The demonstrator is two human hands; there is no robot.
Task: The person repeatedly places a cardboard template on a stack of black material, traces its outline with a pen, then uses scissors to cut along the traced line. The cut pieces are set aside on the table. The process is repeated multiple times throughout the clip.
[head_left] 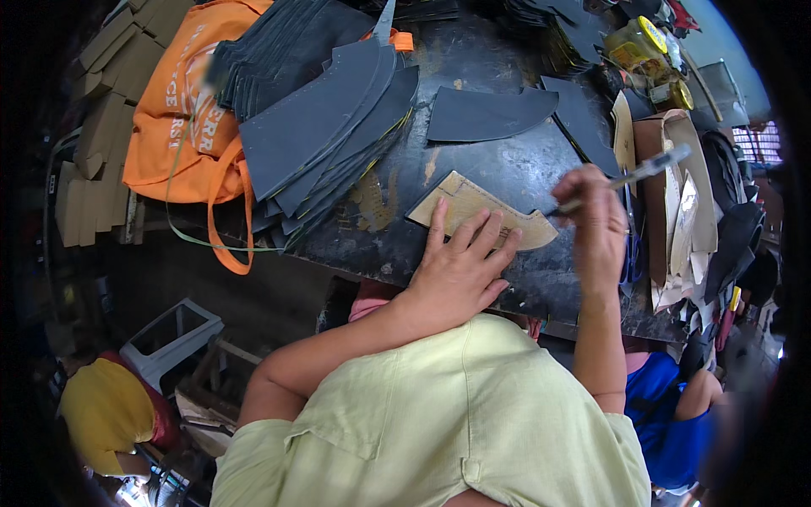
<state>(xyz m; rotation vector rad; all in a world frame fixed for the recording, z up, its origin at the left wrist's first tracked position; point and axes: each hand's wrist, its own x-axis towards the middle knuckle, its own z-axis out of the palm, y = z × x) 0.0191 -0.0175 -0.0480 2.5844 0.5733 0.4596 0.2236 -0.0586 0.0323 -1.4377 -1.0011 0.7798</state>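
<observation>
Left hand [456, 266] lies flat, fingers spread, on cardboard template [473, 211]; right hand [596, 224] grips pen [634, 175] beside stacked black pieces [329, 135].

We are in a small craft workshop, probably for shoes or leather goods. Beyond our hands, a worn dark workbench [507, 173] carries a stack of cut dark pieces [325, 139]. To the right of them hang cardboard patterns [672, 194], and glue jars [638, 46] stand further behind.

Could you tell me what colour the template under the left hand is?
The template is tan, cardboard-like; the head view shows it.
</observation>
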